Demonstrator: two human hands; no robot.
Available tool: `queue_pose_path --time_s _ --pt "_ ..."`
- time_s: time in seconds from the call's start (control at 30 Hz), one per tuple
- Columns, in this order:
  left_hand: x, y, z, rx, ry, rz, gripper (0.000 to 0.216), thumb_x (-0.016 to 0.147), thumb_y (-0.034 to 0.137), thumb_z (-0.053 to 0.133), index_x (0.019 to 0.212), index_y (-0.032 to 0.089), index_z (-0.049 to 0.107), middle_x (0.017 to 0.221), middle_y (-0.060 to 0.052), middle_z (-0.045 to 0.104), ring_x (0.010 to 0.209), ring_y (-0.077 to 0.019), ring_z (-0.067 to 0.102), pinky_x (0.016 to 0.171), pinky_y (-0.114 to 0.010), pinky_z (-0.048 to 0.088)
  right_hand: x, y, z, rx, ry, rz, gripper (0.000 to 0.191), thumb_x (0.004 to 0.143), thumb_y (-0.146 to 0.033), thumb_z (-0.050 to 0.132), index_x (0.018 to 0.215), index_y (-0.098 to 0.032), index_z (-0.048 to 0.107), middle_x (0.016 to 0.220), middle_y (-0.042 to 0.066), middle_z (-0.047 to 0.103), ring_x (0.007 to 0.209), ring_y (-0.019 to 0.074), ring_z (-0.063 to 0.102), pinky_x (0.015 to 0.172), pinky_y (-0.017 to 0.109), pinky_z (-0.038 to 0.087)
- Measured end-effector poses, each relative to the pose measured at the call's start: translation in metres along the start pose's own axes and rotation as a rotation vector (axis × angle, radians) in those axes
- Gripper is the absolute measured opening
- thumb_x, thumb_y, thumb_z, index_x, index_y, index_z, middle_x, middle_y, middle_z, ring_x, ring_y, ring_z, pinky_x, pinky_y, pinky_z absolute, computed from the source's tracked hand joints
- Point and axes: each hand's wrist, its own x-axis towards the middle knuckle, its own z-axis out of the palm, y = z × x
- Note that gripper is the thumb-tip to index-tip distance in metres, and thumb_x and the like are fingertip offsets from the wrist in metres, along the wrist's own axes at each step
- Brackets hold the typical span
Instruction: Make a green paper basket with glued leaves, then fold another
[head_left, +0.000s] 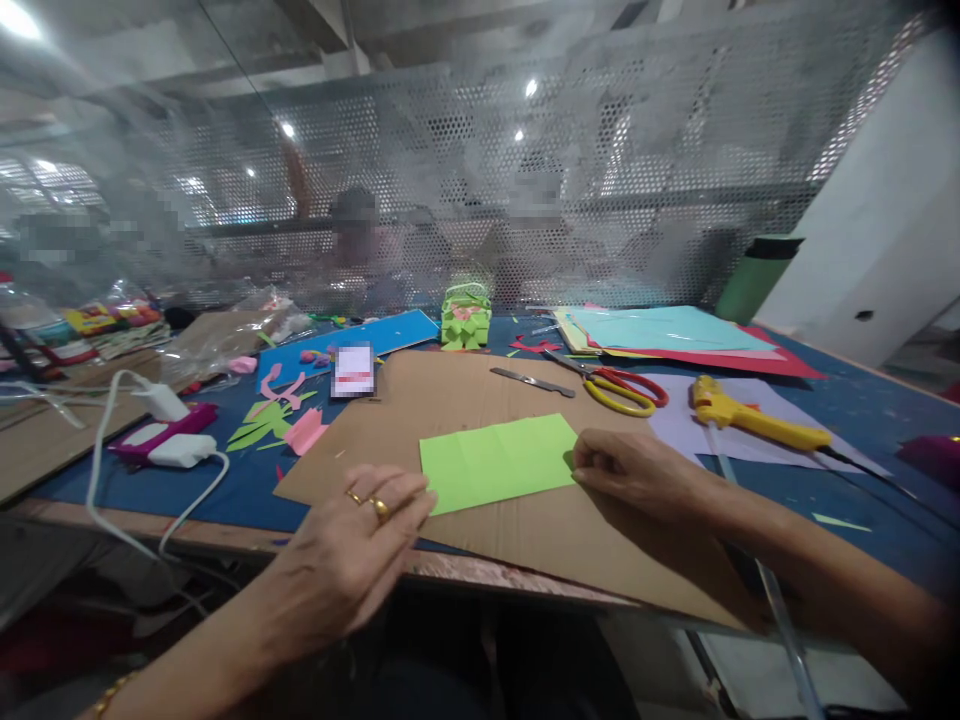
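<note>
A creased strip of bright green paper [496, 462] lies over the brown cardboard [525, 535], stretched between my two hands. My left hand [360, 535], with gold rings, pinches the paper's left end between thumb and fingers. At the right end, my right hand [637, 472] is closed on the paper's edge with its fingers curled. Just beyond the paper lies a craft knife blade [532, 382]. Scissors [619, 390] with red and yellow handles rest on the cardboard's far right part.
A yellow glue gun [757, 415] lies at right on lilac paper, its clear glue stick trailing past my right arm. Coloured sheets [675, 330], a green paper basket [466, 318], paper scraps [262, 425] and a purple power strip [165, 435] with white cables surround the cardboard.
</note>
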Motion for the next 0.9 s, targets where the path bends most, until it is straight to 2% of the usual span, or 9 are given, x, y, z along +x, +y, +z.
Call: queue_pose_path --time_s 0.03,0.1,0.17,0.3,0.47,0.6,0.7,0.77,0.9 --pt "0.002 0.008 0.004 0.016 -0.001 0.005 0.035 0.099 0.017 0.051 0.131 0.006 0.056 0.128 -0.019 0.063 0.120 -0.0317 0.056 0.098 -0.048 0.046 0.000 0.000 0.000 -0.003 0.003 0.001 0.010 0.085 -0.029 0.057 0.079 -0.022 0.062 0.069 0.000 0.063 0.062 0.0155 0.054 0.059 0.026 0.037" --pt "0.005 0.022 0.015 0.052 -0.014 0.032 0.053 0.101 0.042 0.054 0.136 0.002 0.053 0.134 -0.020 0.062 0.128 -0.0349 0.053 0.105 -0.051 0.043 0.000 -0.001 0.000 -0.007 0.005 0.004 0.010 0.085 -0.028 0.057 0.080 -0.021 0.062 0.070 0.000 0.063 0.063 0.0157 0.054 0.059 0.027 0.037" --pt "0.003 0.032 0.026 0.093 -0.033 0.042 0.067 0.098 0.054 0.052 0.138 0.000 0.051 0.135 -0.021 0.063 0.130 -0.0358 0.053 0.109 -0.053 0.039 -0.001 -0.001 0.001 -0.008 0.005 0.010 0.010 0.086 -0.028 0.056 0.081 -0.021 0.063 0.070 0.000 0.064 0.063 0.0158 0.055 0.059 0.027 0.037" --pt "-0.007 0.032 0.036 0.150 -0.052 0.022 0.064 0.101 0.049 0.052 0.144 0.002 0.046 0.142 -0.018 0.060 0.136 -0.0331 0.050 0.117 -0.052 0.029 -0.007 -0.008 0.000 -0.025 0.023 0.031 0.014 0.089 -0.030 0.055 0.084 -0.021 0.064 0.073 0.001 0.066 0.064 0.0160 0.055 0.060 0.027 0.038" --pt "-0.016 0.001 0.032 0.180 -0.076 0.002 0.080 0.095 0.070 0.043 0.148 0.010 0.045 0.143 -0.013 0.060 0.140 -0.0324 0.046 0.123 -0.054 0.015 -0.029 -0.029 0.001 -0.069 0.068 -0.010 0.021 0.098 -0.028 0.050 0.089 -0.023 0.069 0.088 0.004 0.067 0.077 0.0172 0.060 0.069 0.029 0.041" --pt "-0.011 -0.011 0.032 0.129 -0.083 -0.012 0.075 0.095 0.070 0.042 0.145 0.014 0.049 0.142 -0.015 0.061 0.141 -0.0313 0.046 0.124 -0.056 0.014 -0.043 -0.043 0.005 -0.218 0.124 -0.100 0.028 0.100 -0.024 0.045 0.083 -0.021 0.067 0.084 0.004 0.059 0.072 0.0166 0.056 0.066 0.029 0.038" --pt "0.007 0.003 0.041 0.106 0.026 -0.046 0.076 0.096 0.068 0.041 0.139 0.006 0.053 0.142 -0.024 0.057 0.143 -0.0342 0.042 0.122 -0.058 0.020 -0.043 -0.044 0.009 -0.196 0.150 -0.191 0.028 0.101 -0.020 0.044 0.082 -0.020 0.066 0.084 0.004 0.058 0.073 0.0162 0.055 0.067 0.029 0.040" --pt "0.024 0.020 0.049 0.072 0.066 -0.029 0.083 0.094 0.071 0.039 0.143 0.004 0.049 0.146 -0.025 0.052 0.146 -0.0342 0.038 0.121 -0.057 0.024 -0.042 -0.042 0.011 -0.172 0.153 -0.219 0.029 0.101 -0.018 0.044 0.080 -0.019 0.064 0.085 0.005 0.059 0.075 0.0164 0.055 0.068 0.029 0.041" --pt "0.050 0.048 0.067 -0.044 -0.035 -0.018 0.092 0.088 0.079 0.035 0.148 0.011 0.044 0.154 -0.016 0.048 0.147 -0.0299 0.038 0.121 -0.049 0.031 -0.046 -0.041 0.015 -0.246 0.169 -0.290 0.026 0.099 -0.014 0.044 0.082 -0.017 0.064 0.088 0.008 0.061 0.079 0.0199 0.053 0.071 0.034 0.039"
